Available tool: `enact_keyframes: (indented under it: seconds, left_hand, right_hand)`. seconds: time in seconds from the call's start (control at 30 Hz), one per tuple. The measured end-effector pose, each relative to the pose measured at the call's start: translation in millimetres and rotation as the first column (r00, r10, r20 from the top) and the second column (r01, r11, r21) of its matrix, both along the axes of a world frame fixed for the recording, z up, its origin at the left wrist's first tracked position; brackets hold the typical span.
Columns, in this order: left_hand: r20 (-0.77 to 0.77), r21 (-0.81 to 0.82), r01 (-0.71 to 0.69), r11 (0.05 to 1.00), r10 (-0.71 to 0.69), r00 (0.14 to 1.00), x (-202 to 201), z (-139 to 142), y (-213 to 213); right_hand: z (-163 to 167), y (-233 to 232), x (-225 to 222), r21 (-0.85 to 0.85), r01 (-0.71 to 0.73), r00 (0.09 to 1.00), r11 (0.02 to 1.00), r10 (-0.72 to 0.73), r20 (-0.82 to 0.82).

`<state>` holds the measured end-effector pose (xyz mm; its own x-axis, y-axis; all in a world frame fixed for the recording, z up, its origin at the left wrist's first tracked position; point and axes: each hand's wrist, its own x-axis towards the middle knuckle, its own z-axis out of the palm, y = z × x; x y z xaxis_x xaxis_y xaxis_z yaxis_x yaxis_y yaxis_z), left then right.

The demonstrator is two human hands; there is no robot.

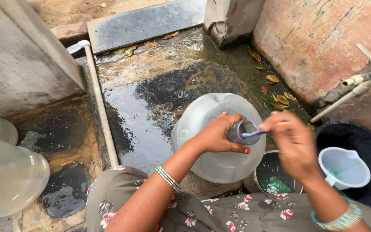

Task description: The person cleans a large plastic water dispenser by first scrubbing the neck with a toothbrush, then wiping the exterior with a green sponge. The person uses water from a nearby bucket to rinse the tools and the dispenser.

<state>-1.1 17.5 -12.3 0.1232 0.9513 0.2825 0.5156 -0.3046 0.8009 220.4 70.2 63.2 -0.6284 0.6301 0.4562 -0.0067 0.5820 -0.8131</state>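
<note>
A large clear plastic water jug (213,124) lies tilted on the wet stone floor, its neck pointing toward me. My left hand (217,134) is wrapped around the neck of the jug. My right hand (293,144) holds a purple-handled brush (254,133), a toothbrush by its look, whose head reaches into the jug's mouth (242,131). The right hand is blurred by motion. Bead bangles sit on both wrists.
A steel pot (265,165) with greenish soapy water stands below the jug. A black tub (366,150) at right holds a white mug (344,167). More clear jugs (9,180) lie at left. A white pipe (101,111) crosses the wet floor; taps (366,79) jut from the right wall.
</note>
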Motion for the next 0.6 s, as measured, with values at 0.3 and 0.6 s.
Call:
enact_keyframes:
  seconds: [0.3,0.6]
  left_hand:
    - [-0.008,-0.029,0.041,0.999,-0.041,0.999,3,0,-5]
    - [-0.026,-0.018,0.075,0.997,-0.076,0.997,2,2,-5]
  right_hand:
    - [16,-13,5,0.127,0.008,1.0,0.992,-0.005,-0.025]
    - [25,-14,-5,0.257,0.071,0.988,0.964,-0.104,0.118]
